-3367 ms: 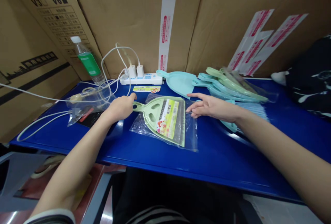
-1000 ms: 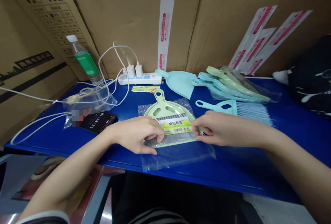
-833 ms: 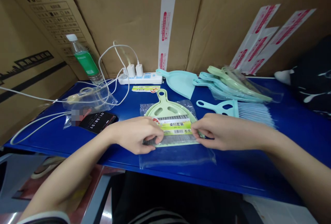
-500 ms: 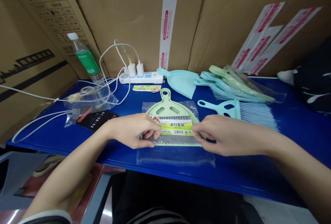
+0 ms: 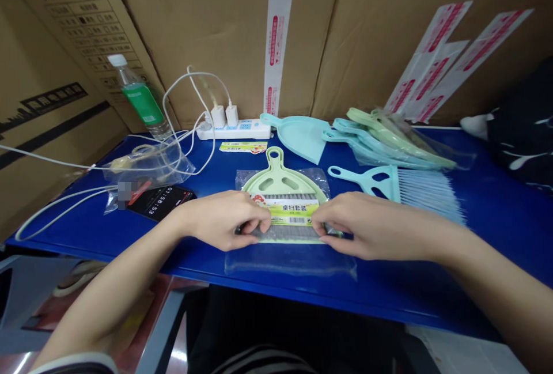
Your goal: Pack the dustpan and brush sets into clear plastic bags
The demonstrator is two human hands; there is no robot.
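Note:
A light green dustpan with a yellow-green label card lies inside a clear plastic bag on the blue table, handle pointing away from me. My left hand pinches the bag at the pan's left front corner. My right hand pinches it at the right front corner. The fingers of both hands are closed on the plastic. The open end of the bag reaches toward the table's near edge.
A loose teal brush lies right of the bag. Behind it are a teal dustpan and a pile of bagged sets. A power strip, cables, a bottle and a phone sit at the left. Cardboard boxes stand along the back.
The bagged dustpan was turned so its handle points away from me. Both hands moved to its front corners, and in the last second they drew closer together on the bag.

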